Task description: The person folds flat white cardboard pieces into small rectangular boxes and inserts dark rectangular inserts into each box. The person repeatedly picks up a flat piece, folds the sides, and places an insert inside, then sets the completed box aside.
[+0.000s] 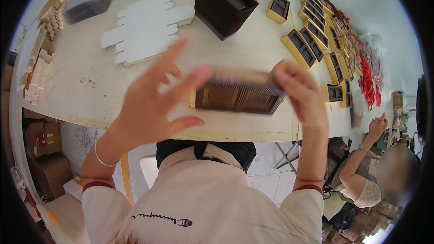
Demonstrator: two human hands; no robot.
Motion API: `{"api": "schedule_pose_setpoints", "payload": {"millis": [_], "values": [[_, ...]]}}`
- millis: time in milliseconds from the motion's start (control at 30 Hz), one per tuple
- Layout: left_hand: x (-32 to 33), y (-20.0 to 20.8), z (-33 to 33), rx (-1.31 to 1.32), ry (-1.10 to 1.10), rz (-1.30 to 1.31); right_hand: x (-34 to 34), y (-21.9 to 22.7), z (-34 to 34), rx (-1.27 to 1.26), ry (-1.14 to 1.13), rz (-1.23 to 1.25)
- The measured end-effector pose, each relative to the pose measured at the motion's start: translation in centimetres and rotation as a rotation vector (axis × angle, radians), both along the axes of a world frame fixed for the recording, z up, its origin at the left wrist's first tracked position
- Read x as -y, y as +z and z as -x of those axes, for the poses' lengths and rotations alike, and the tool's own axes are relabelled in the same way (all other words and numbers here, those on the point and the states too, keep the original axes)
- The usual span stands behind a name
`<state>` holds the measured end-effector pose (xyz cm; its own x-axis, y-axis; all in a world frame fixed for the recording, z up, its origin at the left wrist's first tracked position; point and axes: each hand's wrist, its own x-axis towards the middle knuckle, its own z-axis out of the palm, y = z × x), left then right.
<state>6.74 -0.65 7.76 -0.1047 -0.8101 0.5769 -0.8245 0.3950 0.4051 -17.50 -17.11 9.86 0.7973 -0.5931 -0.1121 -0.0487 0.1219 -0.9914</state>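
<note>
My right hand [300, 92] pinches the right end of a brown plastic insert tray [221, 97] with two compartments and a ribbed rim. The tray is tilted and blurred by motion above the near part of the table. A narrow yellow edge shows at its left end; I cannot tell what it belongs to. My left hand [156, 95], with a bangle at its wrist, hovers at the tray's left end, fingers spread and holding nothing. Beyond the tray stands a tall nested stack of similar brown trays [226, 9]. Left of that lies a pile of flat white card blanks [144, 29].
Several gold-sided boxes with dark inserts [299, 47] fill the table's right side, near red ribbons [367, 79]. Grey plastic pieces [88, 0] are stacked at the far left, above cream card pieces [38, 74]. Another person's arm [361, 158] reaches in at the right.
</note>
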Motion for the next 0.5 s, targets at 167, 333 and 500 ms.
{"api": "schedule_pose_setpoints", "payload": {"millis": [167, 333, 500], "values": [[1.2, -1.4, 0.7, -0.166, -0.167, -0.427, -1.9, -4.2, 0.1, -0.038, -0.081, -0.444], [2.8, -1.6, 0.2, -0.344, -0.100, -0.793, -3.8, -5.6, 0.7, -0.029, -0.074, 0.146], [2.9, -2.9, -0.4, -0.301, -0.160, -0.755, -5.2, -6.0, 0.3, -0.327, -0.042, 0.507]]}}
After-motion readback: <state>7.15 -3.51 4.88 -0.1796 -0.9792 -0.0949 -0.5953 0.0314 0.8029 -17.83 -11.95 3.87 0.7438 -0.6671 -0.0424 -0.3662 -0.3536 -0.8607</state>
